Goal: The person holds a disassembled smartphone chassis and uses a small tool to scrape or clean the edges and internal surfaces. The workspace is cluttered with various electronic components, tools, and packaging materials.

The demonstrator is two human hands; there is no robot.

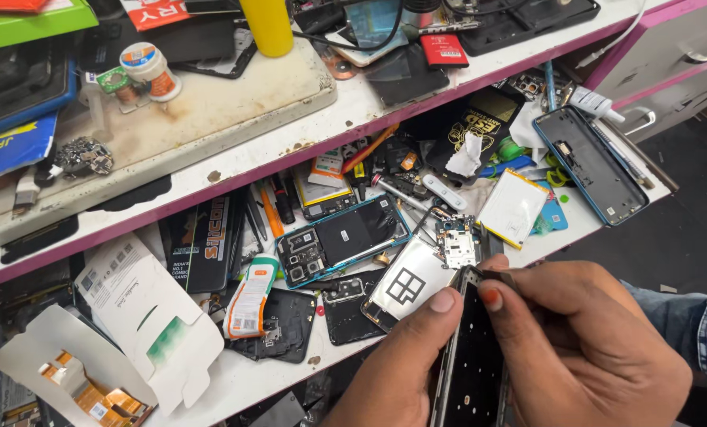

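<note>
My left hand [405, 368] and my right hand [587, 340] both grip a black phone frame [472, 372] held upright near the bottom edge of the head view. The left thumb presses its left rim; the right thumb and fingers pinch its top right corner. Just behind it on the pull-out tray [250, 375] lie a silver battery with a black square mark [409, 286], a small circuit board [458, 243] and an opened phone with a blue rim [341, 239].
A blue phone shell [591, 162] and a white battery [514, 207] lie at the tray's right. An opened white carton [144, 316], a tube [250, 294], black back covers and tools crowd the left. The upper bench [345, 111] carries a yellow bottle [268, 25], solder reel and cables.
</note>
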